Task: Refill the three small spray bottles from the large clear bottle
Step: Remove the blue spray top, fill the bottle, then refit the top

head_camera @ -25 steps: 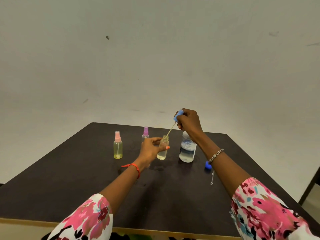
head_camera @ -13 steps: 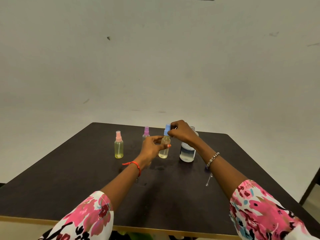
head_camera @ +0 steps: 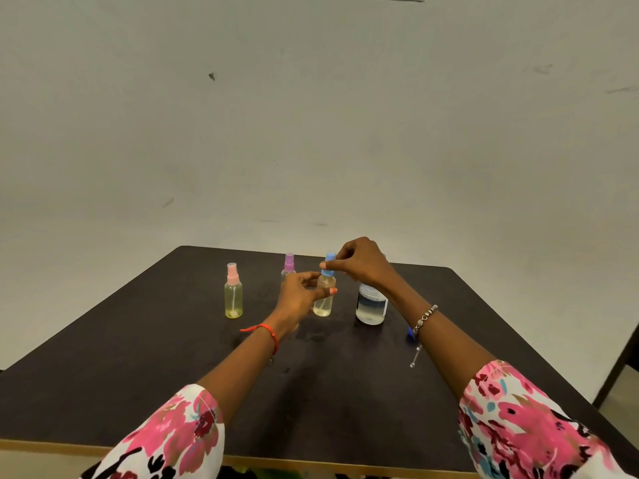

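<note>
The left grip (head_camera: 299, 295) holds the small spray bottle (head_camera: 324, 304) upright on the counter (head_camera: 138, 357), while the right grip (head_camera: 363, 262) pinches its blue cap (head_camera: 328, 264) on top.

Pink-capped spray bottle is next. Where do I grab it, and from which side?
Wrap the round yellowish body of the pink-capped spray bottle, below its narrow pump head. It stands upright and alone, so come in level from its near-left side; the left hand, holding the blue-capped bottle, crowds its right.
</note>
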Action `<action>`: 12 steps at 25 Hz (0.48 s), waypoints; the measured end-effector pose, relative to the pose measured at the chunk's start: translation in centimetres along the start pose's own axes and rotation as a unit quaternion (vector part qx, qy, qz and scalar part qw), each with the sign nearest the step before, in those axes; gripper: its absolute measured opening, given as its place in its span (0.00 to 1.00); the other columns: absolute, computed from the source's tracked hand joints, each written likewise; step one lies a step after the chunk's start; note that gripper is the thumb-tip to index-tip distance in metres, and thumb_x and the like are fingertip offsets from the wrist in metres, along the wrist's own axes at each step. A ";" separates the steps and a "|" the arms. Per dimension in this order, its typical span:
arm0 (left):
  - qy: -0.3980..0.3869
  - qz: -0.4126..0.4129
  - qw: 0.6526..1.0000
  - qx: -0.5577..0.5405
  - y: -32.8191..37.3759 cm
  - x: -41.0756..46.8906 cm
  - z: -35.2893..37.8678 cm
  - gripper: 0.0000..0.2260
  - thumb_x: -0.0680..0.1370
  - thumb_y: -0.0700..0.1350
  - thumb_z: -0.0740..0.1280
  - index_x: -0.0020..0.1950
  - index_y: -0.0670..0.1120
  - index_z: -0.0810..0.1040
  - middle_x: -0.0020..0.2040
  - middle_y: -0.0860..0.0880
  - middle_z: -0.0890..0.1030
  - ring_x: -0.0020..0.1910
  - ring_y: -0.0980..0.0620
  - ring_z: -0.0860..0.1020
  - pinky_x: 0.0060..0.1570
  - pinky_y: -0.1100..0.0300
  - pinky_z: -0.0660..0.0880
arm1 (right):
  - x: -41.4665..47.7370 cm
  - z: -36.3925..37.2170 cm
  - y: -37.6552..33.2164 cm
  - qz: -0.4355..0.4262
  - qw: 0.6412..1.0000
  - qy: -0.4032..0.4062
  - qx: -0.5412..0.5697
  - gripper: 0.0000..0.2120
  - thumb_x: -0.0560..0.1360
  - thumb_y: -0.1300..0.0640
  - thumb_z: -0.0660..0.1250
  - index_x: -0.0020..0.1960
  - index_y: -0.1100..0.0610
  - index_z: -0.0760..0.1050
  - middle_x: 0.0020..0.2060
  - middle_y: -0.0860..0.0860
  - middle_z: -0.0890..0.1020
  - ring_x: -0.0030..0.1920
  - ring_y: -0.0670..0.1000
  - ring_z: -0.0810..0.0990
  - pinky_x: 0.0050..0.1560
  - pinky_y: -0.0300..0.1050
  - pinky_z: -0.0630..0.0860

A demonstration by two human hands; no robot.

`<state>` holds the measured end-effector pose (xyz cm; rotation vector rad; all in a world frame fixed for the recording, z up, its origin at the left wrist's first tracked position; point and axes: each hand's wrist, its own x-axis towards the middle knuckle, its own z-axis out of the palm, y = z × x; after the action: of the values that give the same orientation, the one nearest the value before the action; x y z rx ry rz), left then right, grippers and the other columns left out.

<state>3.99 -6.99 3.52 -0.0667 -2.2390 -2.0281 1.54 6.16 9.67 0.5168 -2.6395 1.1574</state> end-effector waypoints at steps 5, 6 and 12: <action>0.008 -0.004 1.000 -0.005 0.0 0.1 0.0 0.22 0.69 0.39 0.73 0.63 0.41 0.74 0.59 0.42 0.79 0.59 0.43 0.77 0.55 0.43 0.77 | 0.2 0.1 0.3 -0.020 0.999 -0.020 0.028 0.12 0.68 0.60 0.72 0.49 0.64 0.79 0.46 0.61 0.82 0.41 0.52 0.78 0.37 0.37 0.72; 0.011 -0.003 1.000 -0.007 0.1 0.1 0.0 0.22 0.69 0.39 0.73 0.62 0.41 0.75 0.59 0.42 0.79 0.59 0.43 0.77 0.54 0.44 0.77 | 0.2 0.2 0.3 -0.015 0.999 -0.016 0.025 0.12 0.68 0.59 0.73 0.48 0.65 0.79 0.42 0.60 0.82 0.38 0.51 0.78 0.35 0.35 0.72; 0.011 0.002 1.000 -0.009 0.1 0.0 -0.1 0.22 0.69 0.38 0.73 0.62 0.40 0.75 0.58 0.41 0.79 0.58 0.43 0.77 0.55 0.43 0.77 | 0.3 0.1 0.1 0.003 0.998 -0.035 0.049 0.14 0.70 0.54 0.71 0.49 0.64 0.78 0.44 0.57 0.82 0.41 0.50 0.77 0.36 0.36 0.71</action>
<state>3.99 -7.09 3.62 -0.0495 -2.2054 -2.0371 1.27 6.07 9.61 0.5762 -2.6553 1.2979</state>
